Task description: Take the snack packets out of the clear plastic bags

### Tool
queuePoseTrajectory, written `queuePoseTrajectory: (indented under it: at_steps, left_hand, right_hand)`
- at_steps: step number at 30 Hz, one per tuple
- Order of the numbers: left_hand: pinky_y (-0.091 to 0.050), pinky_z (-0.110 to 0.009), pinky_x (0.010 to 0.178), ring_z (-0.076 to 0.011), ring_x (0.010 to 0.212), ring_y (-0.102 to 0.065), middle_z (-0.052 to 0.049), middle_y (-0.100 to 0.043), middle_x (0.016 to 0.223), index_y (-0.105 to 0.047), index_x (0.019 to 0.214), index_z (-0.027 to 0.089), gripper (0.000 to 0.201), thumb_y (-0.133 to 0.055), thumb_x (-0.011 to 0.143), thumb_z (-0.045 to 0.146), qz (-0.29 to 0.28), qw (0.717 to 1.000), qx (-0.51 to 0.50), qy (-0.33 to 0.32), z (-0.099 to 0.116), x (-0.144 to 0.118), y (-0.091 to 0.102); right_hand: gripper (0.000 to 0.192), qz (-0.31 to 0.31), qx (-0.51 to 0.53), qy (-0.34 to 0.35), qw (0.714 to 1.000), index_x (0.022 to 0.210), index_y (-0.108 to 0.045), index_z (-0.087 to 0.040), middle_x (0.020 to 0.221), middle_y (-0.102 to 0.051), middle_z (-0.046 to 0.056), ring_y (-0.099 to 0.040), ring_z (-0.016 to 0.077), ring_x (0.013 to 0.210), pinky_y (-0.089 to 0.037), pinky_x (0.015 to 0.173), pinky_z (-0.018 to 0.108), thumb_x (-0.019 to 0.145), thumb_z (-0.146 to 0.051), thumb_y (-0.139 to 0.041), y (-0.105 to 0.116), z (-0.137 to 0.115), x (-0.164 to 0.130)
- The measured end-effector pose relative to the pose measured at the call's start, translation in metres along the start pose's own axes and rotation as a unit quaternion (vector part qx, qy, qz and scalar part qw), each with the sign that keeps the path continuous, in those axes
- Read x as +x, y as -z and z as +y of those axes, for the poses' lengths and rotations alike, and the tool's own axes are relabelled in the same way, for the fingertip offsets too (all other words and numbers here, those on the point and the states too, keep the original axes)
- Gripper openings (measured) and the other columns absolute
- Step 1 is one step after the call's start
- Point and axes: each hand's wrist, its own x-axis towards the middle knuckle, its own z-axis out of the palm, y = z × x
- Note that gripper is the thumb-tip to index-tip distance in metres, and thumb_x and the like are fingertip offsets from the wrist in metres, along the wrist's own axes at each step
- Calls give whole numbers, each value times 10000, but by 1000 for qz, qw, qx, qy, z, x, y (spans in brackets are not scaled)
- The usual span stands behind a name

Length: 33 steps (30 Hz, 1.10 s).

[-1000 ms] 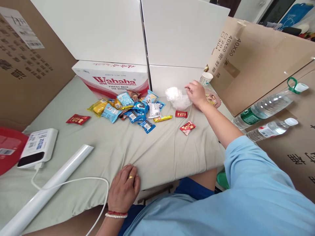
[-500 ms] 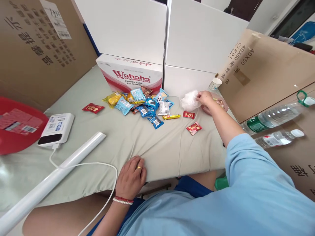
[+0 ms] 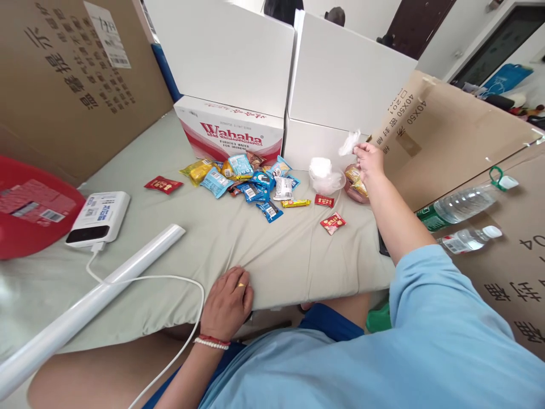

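My right hand (image 3: 369,160) is raised over the table's far right side, its fingers pinched on a crumpled white piece (image 3: 349,142), thin like tissue or film. Below it sit a white bundle (image 3: 320,167) and clear crinkled plastic (image 3: 330,183). Close by is a brownish-pink bowl (image 3: 356,194) with yellow packets inside, partly behind my wrist. My left hand (image 3: 227,304) lies flat at the table's near edge, fingers stretched, holding nothing. Snack packets (image 3: 255,184) in blue, yellow and white are heaped mid-table. Two red packets (image 3: 332,223) lie to the right, another red packet (image 3: 163,184) to the left.
A Wahaba-labelled carton (image 3: 230,128) and white panels (image 3: 349,74) stand at the back. On the left are a white power device (image 3: 99,218) with a cable, a long white tube (image 3: 97,301) and a red object (image 3: 34,210). Two water bottles (image 3: 464,205) are at the right.
My right hand has risen from the white bundle and moved slightly right, lifting the crumpled white piece away. The paper cup is now hidden. My left hand stays in place.
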Motion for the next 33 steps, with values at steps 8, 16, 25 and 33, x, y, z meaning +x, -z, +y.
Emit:
queuePoseTrajectory:
  at_steps: [8, 16, 25, 33]
  left_hand:
    - [-600, -413, 877, -234, 1017, -693, -88, -676, 1095, -682, 1064, 220, 213, -564, 984, 378, 39, 909, -345, 231, 26, 21, 30]
    - [-462, -200, 479, -103, 604, -634, -26, -683, 944, -578, 1135, 186, 596, -826, 723, 539, -83, 601, -668, 432, 69, 69, 46]
    - [-485, -252, 525, -118, 563, -585, 35, -663, 765, -568, 1012, 201, 571, -808, 662, 582, -35, 678, -547, 490, 34, 32, 17]
    - [-543, -319, 596, -188, 631, -665, 18, -676, 713, -614, 1081, 208, 565, -705, 763, 666, -84, 748, -497, 432, 25, 16, 10]
  right_hand:
    - [337, -161, 257, -90, 949, 879, -614, -207, 614, -428, -94, -307, 51, 507, -261, 481, 188, 648, -257, -854, -47, -10, -127]
    - [360, -483, -7, -55, 874, 978, -711, -196, 738, -645, 6, -557, 142, 658, -473, 654, 288, 881, -542, -704, -103, 11, -224]
    - [409, -153, -503, 141, 839, 1334, -707, -208, 1514, -560, 129, -485, 327, 1370, -345, 1179, 458, 940, -218, -596, -67, 32, -9]
    - [177, -216, -488, -12, 846, 972, -820, -204, 1070, -793, 86, -678, 266, 1077, -476, 999, 338, 812, -252, -763, -81, 79, 39]
